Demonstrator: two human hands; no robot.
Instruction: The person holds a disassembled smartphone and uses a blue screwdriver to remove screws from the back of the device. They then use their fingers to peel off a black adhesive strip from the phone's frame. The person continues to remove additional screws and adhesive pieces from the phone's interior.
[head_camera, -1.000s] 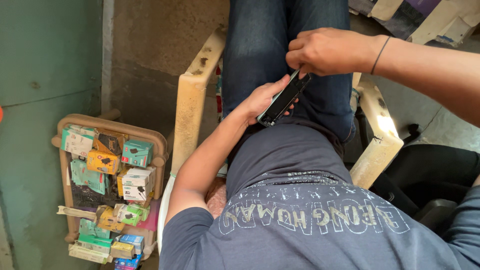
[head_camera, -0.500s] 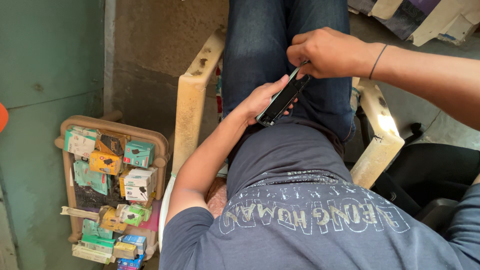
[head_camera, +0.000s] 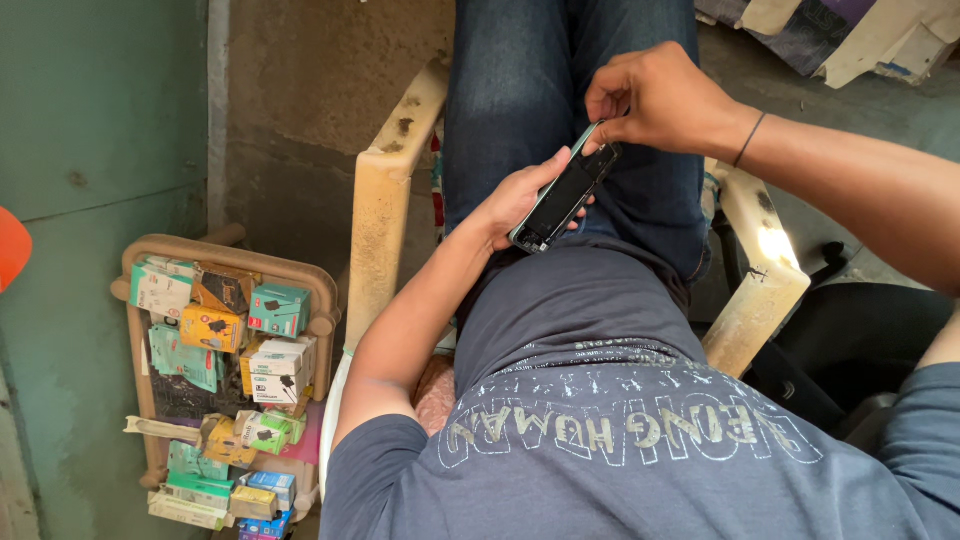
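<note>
Seated person, viewed from above, working over the lap.

Left hand (head_camera: 515, 200): cups a phone (head_camera: 562, 192) from below, fingers curled under its lower end, palm against its back. Firm hold.

Right hand (head_camera: 655, 100): fingers pinched shut at the phone's top corner, thumb and forefinger on the rim. Whether they hold a small tool or only the edge, I cannot tell.

Phone: slim dark slab with a pale greenish rim, tilted, top end toward the knees, held above the blue jeans (head_camera: 570, 90) and just ahead of the grey shirt (head_camera: 590, 400). Dark face looks flat and whole; no crack visible at this size.

Progress, as a judgement: looks like an early stage of opening or prying at the top edge. No gap, no lifted panel, no loose parts seen, so most work seems left.

Surroundings: cream plastic chair (head_camera: 385, 200) arms either side; a tray (head_camera: 230, 248) of small coloured boxes on the floor to the left.
</note>
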